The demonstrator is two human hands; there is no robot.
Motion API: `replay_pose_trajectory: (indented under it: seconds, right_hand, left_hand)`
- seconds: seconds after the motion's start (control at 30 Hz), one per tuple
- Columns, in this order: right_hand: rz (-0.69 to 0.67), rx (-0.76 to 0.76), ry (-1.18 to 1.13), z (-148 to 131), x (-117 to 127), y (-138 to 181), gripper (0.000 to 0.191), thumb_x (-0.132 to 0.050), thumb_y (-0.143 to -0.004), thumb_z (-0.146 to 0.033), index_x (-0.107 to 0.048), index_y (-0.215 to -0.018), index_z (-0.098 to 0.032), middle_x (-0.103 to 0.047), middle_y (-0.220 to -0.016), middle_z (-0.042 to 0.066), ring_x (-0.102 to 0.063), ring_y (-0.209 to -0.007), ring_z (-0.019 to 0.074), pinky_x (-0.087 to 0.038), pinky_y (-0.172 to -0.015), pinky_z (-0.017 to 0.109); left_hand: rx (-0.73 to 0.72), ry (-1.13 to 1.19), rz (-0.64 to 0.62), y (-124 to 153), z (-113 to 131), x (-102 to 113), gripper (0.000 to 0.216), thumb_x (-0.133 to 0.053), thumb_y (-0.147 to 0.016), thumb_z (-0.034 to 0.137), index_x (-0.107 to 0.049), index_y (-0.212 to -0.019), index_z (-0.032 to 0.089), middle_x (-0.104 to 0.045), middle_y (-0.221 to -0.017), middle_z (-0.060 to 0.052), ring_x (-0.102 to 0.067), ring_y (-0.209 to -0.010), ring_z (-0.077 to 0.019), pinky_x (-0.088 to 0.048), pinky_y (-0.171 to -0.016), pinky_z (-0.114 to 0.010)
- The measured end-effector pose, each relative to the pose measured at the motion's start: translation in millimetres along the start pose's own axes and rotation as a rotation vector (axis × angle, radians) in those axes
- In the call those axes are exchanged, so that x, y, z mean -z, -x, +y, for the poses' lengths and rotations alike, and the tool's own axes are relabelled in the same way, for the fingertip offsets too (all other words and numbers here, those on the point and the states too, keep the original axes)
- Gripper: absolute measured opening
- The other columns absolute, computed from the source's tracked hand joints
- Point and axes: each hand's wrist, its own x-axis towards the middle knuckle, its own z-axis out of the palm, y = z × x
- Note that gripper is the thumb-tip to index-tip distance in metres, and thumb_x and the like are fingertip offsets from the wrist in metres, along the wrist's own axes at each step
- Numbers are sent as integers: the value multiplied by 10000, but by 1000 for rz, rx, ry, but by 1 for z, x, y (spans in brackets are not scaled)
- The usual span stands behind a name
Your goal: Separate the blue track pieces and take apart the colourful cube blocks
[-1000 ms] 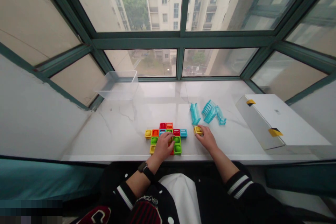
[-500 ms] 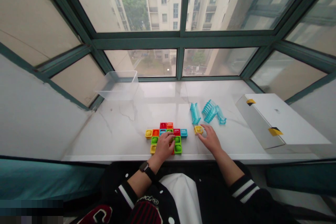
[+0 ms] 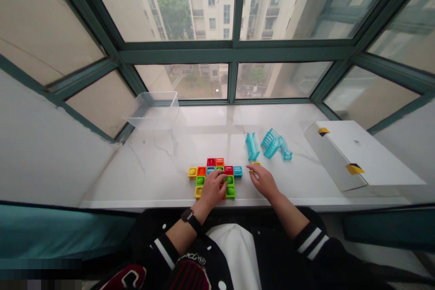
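Observation:
A flat assembly of colourful square toy blocks [image 3: 230, 181], in red, orange, yellow, green and blue, lies near the sill's front edge. Over its middle sits my left hand [image 3: 213, 188], fingers bent around some blocks and hiding them. To the right, my right hand [image 3: 263, 182] hovers low over the surface, its thumb and index finger apart and pointing at the assembly. Just behind those fingers is a single yellow block [image 3: 257, 163], mostly hidden by the hand. Beyond it lie several translucent blue ribbed track pieces [image 3: 271, 143], one of them standing apart as a straight piece [image 3: 252, 146].
A clear plastic bin [image 3: 154, 120] stands at the back left by the window. On the right is a white box [image 3: 370, 154] with yellow-and-black tape tabs. The white marbled sill [image 3: 152, 167] ends at a front edge close to my body.
My right hand has shifted left, from beside the yellow block to in front of it, and now covers most of it. My left hand stays on the assembly.

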Motion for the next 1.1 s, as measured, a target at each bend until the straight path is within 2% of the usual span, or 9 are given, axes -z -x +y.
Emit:
replay_pose_trajectory:
  seconds: [0.1, 0.27, 0.4, 0.47, 0.73, 1.1]
  right_hand:
    - [-95, 46, -27, -11, -15, -6, 406, -566, -929, -220, -688, -1313, -271, -719, -1281, 85, -667, -1167, 266, -521, -1076, 504]
    - [-137, 70, 49, -20, -37, -15, 536, -662, -836, -138, -655, -1364, -231, -664, -1367, 134, -594, -1282, 305, -452, -1150, 535]
    - [-148, 41, 75, -18, -49, -17, 535, -626, -845, -88, -646, -1368, -197, -657, -1369, 156, -593, -1286, 298, -440, -1163, 514]
    - [-154, 32, 83, -16, -51, -17, 522, -603, -858, -78, -645, -1365, -195, -666, -1352, 154, -600, -1275, 294, -445, -1158, 507]
    - [-163, 4, 110, -17, -50, -16, 491, -617, -859, -67, -655, -1331, -198, -686, -1318, 156, -617, -1244, 298, -455, -1136, 494]
    - [-265, -59, 303, -32, -28, -1, 475, -761, -846, -210, -660, -1311, -195, -679, -1167, 135, -648, -1107, 292, -515, -1017, 404]
  left_hand:
    - [-16, -45, -16, 1, 3, 1, 253, -626, -929, 184, -709, -1153, 267, -642, -1374, -75, -584, -1270, -296, -473, -1093, -536]
    - [-58, -61, -39, 2, 3, 1, 387, -662, -918, 231, -653, -1303, 273, -627, -1428, -75, -534, -1357, -312, -410, -1173, -571]
    - [-79, -78, -46, 3, -1, -3, 453, -650, -934, 259, -612, -1384, 274, -594, -1495, -74, -461, -1457, -322, -300, -1250, -621]
    - [-87, -74, -74, 3, -2, -4, 486, -653, -935, 265, -593, -1417, 288, -585, -1513, -69, -450, -1473, -318, -291, -1254, -628]
    - [-81, -58, -96, 1, 0, -5, 477, -652, -941, 262, -611, -1415, 298, -604, -1493, -78, -469, -1462, -309, -313, -1252, -613]
    - [-56, -111, -123, 0, 5, -3, 460, -641, -949, 277, -623, -1408, 270, -598, -1502, -72, -463, -1464, -302, -307, -1265, -576]
